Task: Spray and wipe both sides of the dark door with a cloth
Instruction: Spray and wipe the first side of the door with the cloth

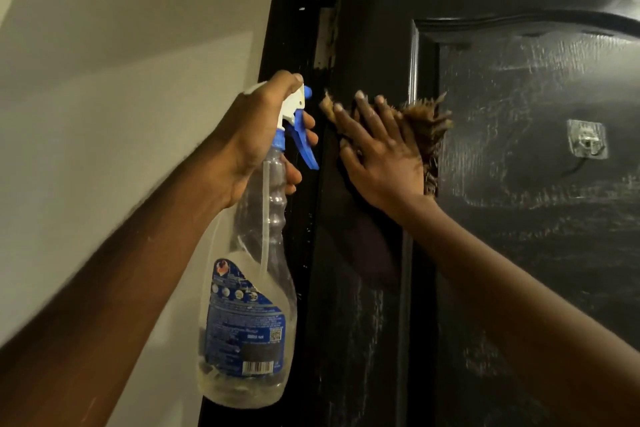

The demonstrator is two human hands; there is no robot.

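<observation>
The cloth [426,122] is brown, shaggy and limp; it looks light and should fold or bunch under any sideways drag, so a flat palm spread over its middle suits it better than a pinch at the fringe. That is how it is held: the right grip [377,156] lies open on it, fingers [364,112] straight and splayed, pressing it onto the door [519,253]. The cloth sits between palm and door, on the flat strip between the hinge edge and the raised panel; tufts stick out past the fingertips on the left and past the edge of the hand on the right.

The bottle [256,288] is clear, stiff plastic with only a little liquid at the bottom, so I judge it light and easy to swing; the narrow neck under the white and blue spray head is the natural hold. The left grip [256,135] is clamped round that neck, with fingers curled at the blue trigger [306,146]; the nozzle points at the door edge, just beside the right fingertips. The bottle hangs below the hand, in front of the black frame [294,28].

The door is hard and glossy, streaked with pale smears across the panel; being hinged, it may swing under a firm push, so pressure should be steady. A hinge [325,38] shows above the hands; a clear hook [587,143] is stuck on the panel, well apart from the cloth; a pale wall [121,80] runs to the left.
</observation>
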